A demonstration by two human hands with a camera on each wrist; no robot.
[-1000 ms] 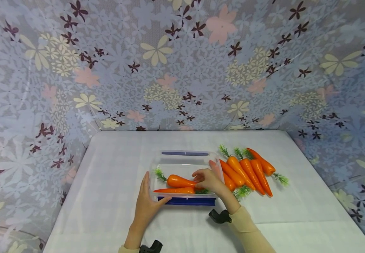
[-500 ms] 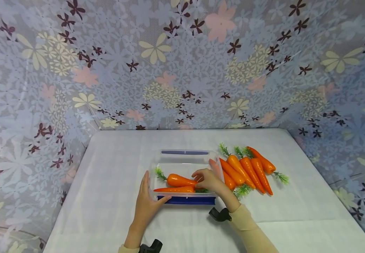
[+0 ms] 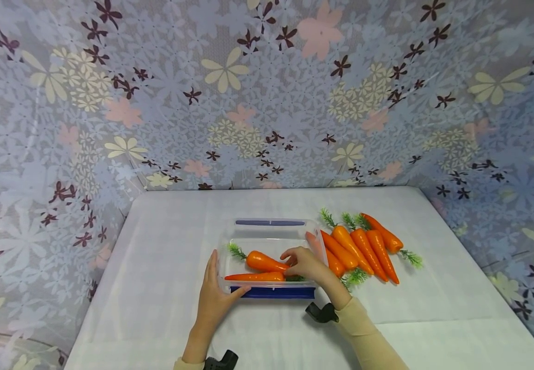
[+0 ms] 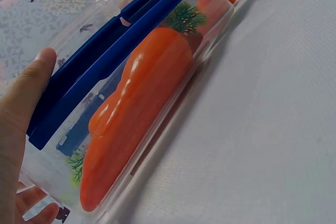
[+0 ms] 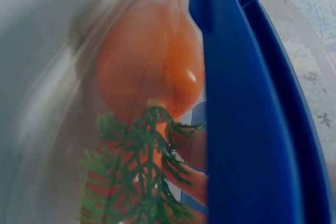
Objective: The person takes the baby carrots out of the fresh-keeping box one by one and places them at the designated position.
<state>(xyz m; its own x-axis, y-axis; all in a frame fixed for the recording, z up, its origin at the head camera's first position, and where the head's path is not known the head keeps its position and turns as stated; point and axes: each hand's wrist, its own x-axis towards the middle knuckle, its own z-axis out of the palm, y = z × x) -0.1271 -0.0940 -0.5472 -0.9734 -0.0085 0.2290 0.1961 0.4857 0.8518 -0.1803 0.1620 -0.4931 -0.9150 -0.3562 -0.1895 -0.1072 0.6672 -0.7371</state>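
A clear plastic container [image 3: 248, 245] with blue clips stands on the table in the head view. Inside, one carrot [image 3: 257, 277] lies along the front wall, its tip to the left. Behind it a second carrot [image 3: 264, 262] lies slantwise, leafy top at the left. My right hand [image 3: 306, 263] reaches in over the right side and pinches this second carrot near its tip. My left hand [image 3: 216, 288] grips the front left corner, thumb [image 4: 37, 80] by the blue front clip [image 4: 105, 64] and fingers around the left wall. In the right wrist view, the front carrot's leaves [image 5: 149, 166] partly cover the right fingers.
Several carrots [image 3: 366, 249] with green tops lie in a loose group just right of the container, some seen through its wall. A white cloth covers the table [image 3: 169, 241]. Flowered fabric [image 3: 267, 103] hangs behind and at both sides.
The leafy end of the carrot in my right hand has swung slightly toward the back and right, so it lies more slanted. My left hand and the container look unmoved.
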